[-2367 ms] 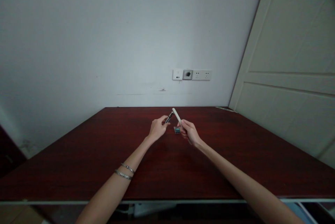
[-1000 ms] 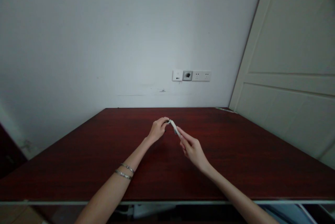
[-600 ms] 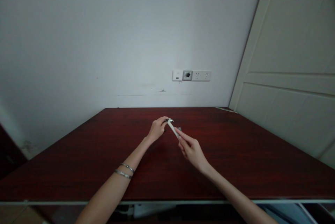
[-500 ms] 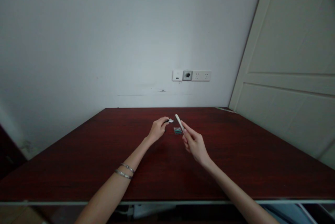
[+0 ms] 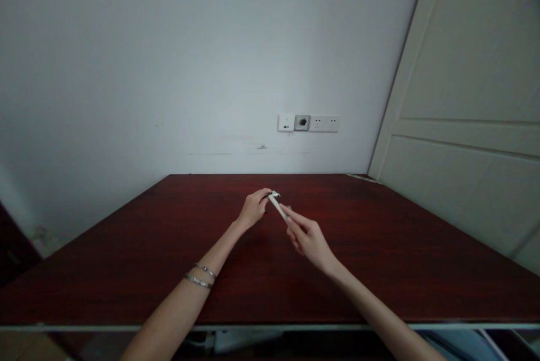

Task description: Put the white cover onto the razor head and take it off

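A: What is in the left hand (image 5: 253,209)?

B: Its thumb and fingers pinch a small silver, metal-looking piece with a dark section (image 5: 275,194). The silver end juts out past the fingertips; most of the rest is hidden.

A: And the right hand (image 5: 311,242)?

B: It grips a slim, straight, pale white rod (image 5: 277,206), the index finger laid along it. The rod slants away up to the left, its far tip right at the silver piece by the left fingertips. I can't tell whether the two touch.

A: Where is all this?

B: Over the far middle part of a glossy, dark red-brown, wood-grained table (image 5: 169,237).

A: Anything else close by?

B: Just behind the right index finger, the edge of a small see-through object (image 5: 289,207) shows, too covered to make out.

A: And on the arms?

B: Two thin silver-coloured bangles (image 5: 198,280) circle the left forearm. Beyond the table, white rectangular socket plates (image 5: 324,123) sit on the pale wall (image 5: 211,68).
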A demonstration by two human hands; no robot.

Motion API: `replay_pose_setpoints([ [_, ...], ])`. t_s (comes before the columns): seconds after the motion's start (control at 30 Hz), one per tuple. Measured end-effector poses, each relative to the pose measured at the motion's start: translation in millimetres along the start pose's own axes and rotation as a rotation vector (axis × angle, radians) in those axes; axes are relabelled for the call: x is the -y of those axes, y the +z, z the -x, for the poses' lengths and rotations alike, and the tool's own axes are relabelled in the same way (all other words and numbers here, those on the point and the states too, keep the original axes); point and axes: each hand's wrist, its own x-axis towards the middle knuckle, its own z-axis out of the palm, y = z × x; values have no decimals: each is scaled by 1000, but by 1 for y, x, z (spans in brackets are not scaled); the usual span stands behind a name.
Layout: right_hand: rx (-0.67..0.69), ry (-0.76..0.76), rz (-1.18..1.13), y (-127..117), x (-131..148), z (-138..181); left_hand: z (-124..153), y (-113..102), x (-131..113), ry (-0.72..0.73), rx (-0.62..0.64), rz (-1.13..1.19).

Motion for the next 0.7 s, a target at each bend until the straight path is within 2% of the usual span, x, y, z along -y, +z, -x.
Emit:
replay_pose_setpoints([
  [0.07, -82, -13, -27, 1, 1, 1, 0, 0, -1, 2, 3, 4],
  [0.1, -74, -9, -20, 3, 1, 2, 0, -1, -2, 2, 7, 8],
  [0.2, 108, -2, 76, 8, 2, 8, 0, -1, -5, -32, 18, 31],
  [0.27, 171, -30, 114, 8, 4, 9, 0, 0, -6, -83, 21, 61],
  [0.33, 103, -72, 112, 2, 7, 4, 0, 1, -8, -166, 39, 143],
  [0.4, -31, -119, 115, -8, 11, -7, -1, 3, -12, -293, 92, 295],
  [0.5, -168, -234, 260, -27, 14, -28, -2, 4, -19, -501, 201, 536],
  [0.6, -97, -356, 495, -41, 11, -46, -3, 3, -25, -602, 294, 689],
  [0.7, 18, -421, 672, -53, 5, -64, -3, 3, -29, -622, 326, 765],
])
